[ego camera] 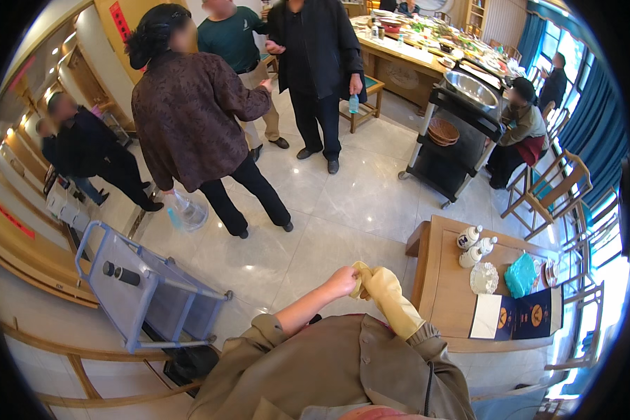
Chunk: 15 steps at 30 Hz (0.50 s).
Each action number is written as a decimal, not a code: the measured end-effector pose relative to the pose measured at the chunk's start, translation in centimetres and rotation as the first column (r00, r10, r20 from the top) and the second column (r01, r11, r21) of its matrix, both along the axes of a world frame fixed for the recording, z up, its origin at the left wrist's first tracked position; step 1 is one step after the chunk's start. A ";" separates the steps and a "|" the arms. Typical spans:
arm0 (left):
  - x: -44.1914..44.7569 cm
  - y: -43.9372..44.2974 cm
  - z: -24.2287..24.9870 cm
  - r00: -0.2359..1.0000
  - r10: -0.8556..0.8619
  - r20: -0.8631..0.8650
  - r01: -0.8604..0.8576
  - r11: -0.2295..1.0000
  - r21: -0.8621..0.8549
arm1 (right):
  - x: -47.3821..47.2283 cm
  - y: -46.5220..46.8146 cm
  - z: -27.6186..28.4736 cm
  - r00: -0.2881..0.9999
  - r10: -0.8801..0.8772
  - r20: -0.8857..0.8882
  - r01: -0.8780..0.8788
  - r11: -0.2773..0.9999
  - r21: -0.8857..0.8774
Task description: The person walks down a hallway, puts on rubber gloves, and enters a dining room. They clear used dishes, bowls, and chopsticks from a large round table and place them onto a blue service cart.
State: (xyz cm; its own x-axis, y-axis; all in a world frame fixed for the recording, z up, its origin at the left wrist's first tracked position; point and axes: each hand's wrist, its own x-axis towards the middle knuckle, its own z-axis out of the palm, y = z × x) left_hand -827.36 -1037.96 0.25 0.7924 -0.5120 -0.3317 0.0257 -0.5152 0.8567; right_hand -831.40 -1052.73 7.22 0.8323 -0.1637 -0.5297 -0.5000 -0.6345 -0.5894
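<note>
My left hand (342, 281) is bare, its sleeve pushed up, and its fingers pinch the edge of a loose pale yellow rubber glove (357, 266). My right hand (380, 283) wears a long glove of the same colour that reaches over the forearm to the sleeve cuff. Its fingers meet the left ones at the loose glove and close on it. Both hands are in front of my chest, above the tiled floor. The fold of the loose glove hides some of the fingertips.
On the right, a wooden table (441, 273) bears white bottles, a glass dish, a teal bag and dark boxes. A grey trolley (121, 299) with a dark bottle stands left. Several people stand ahead; a black cart (441, 163) holds a steel basin (471, 89) and baskets.
</note>
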 end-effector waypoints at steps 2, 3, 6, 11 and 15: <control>0.6 -0.2 -1.9 0.944 0.014 -0.330 -0.080 0.979 -0.186 | -0.3 0.3 -0.4 0.997 0.061 0.053 -0.058 0.997 -0.059; 0.8 -0.6 -3.0 0.868 0.009 -0.496 -0.198 0.923 -0.329 | -0.4 0.7 -0.6 0.995 0.071 0.072 -0.063 0.993 -0.103; 1.1 -2.0 -5.9 0.647 -0.052 -0.761 -0.462 0.767 -0.445 | -1.1 1.0 -1.9 0.902 0.264 0.342 -0.147 0.932 -0.331; 2.3 -4.2 -10.6 0.532 -0.168 -0.830 -0.571 0.653 -0.498 | -1.1 1.1 -2.4 0.886 0.338 0.318 -0.240 0.920 -0.310; 4.3 -6.7 -13.5 0.661 0.014 -0.751 -0.536 0.709 -0.459 | -0.9 1.0 0.2 0.917 0.376 0.133 -0.336 0.908 -0.250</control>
